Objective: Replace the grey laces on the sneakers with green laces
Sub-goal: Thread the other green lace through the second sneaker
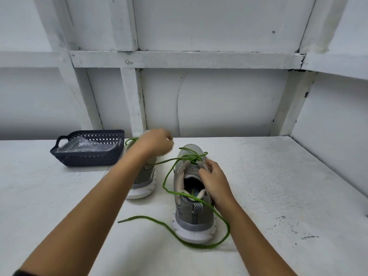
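Two grey sneakers with white soles stand on the white table, heels toward me. The right sneaker (194, 212) carries a green lace (169, 180) threaded near its toe. One long end of the lace loops over the heel and trails across the table. My right hand (214, 179) grips the sneaker's tongue and collar at the opening. My left hand (157, 143), blurred, is raised above the left sneaker (144, 181) with its fingers curled, pulling the other end of the green lace taut. The left sneaker is partly hidden by my left forearm.
A dark blue perforated basket (87, 156) with clear plastic inside sits at the back left of the table. White panelled walls close in the back and the right side. Bare table surface lies to the right of the sneakers and in front of them.
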Demonstrator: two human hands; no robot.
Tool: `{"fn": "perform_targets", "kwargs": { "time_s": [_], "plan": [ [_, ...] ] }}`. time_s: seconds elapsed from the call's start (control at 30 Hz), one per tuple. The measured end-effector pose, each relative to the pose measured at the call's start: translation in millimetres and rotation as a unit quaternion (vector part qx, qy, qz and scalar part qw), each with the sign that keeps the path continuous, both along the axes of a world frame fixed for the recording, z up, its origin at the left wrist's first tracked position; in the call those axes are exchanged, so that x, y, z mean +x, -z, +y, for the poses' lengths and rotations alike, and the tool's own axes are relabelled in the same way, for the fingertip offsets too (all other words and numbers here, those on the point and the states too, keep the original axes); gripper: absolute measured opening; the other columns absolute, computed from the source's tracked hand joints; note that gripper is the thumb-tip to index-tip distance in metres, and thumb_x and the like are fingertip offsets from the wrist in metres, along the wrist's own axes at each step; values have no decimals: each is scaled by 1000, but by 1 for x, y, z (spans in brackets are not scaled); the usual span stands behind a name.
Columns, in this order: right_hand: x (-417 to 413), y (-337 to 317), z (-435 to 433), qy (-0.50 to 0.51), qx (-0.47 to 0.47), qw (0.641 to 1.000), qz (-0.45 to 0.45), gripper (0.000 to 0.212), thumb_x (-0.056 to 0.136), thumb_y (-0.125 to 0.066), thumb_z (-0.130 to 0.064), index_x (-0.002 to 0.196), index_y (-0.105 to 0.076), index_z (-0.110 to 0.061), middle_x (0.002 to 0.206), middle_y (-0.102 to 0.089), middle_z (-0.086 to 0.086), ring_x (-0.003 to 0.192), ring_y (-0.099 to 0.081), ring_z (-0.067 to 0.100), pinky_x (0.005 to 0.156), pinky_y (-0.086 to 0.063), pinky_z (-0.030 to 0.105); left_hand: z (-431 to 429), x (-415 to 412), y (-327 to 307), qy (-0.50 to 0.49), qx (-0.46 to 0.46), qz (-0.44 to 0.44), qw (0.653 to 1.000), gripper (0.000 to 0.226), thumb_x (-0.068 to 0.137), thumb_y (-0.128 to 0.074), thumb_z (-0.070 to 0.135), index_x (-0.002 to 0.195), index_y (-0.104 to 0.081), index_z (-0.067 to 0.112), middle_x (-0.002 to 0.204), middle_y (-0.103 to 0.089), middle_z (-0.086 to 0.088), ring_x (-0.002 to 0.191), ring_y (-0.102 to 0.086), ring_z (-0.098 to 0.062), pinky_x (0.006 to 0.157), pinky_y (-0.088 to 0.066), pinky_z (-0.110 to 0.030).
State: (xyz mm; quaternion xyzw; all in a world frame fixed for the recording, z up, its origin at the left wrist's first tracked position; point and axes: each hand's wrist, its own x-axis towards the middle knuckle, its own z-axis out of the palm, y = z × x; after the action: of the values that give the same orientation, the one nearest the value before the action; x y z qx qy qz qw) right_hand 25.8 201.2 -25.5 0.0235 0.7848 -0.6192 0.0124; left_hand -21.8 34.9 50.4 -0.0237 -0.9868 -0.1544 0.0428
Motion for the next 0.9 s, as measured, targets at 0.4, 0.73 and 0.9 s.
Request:
{"fn": "perform_targets", "kwargs": {
  "time_s": [0.4,0.73,0.9],
  "plan": [
    [4,-4,1,-12,-1,1000,16,34,91,-47,-10,122,-49,-22,91,-49,-17,81,-49,0,78,-38,22,47,-58,35,76,-49,-128,988,34,92,-47,15,121,-64,13,124,-63,-6,110,-58,-26,90,-45,-31],
    [3,-4,2,-17,-15,1000,11,33,90,-46,-11,117,-49,-30,108,-56,-5,97,-54,11,83,-42,27,70,-60,33,113,206,-149,960,56,90,-40,-2,144,-38,13,148,-39,-5,137,-35,-18,112,-27,-27],
    [0,-2,2,-7,-27,1000,3,31,90,-47,-11,118,-50,-23,108,-56,-1,96,-54,13,83,-43,28,79,-46,21,225,280,-196,912,51,92,-36,-3,136,-47,20,130,-59,-1,119,-52,-10,90,-40,-16]
  ]
}}
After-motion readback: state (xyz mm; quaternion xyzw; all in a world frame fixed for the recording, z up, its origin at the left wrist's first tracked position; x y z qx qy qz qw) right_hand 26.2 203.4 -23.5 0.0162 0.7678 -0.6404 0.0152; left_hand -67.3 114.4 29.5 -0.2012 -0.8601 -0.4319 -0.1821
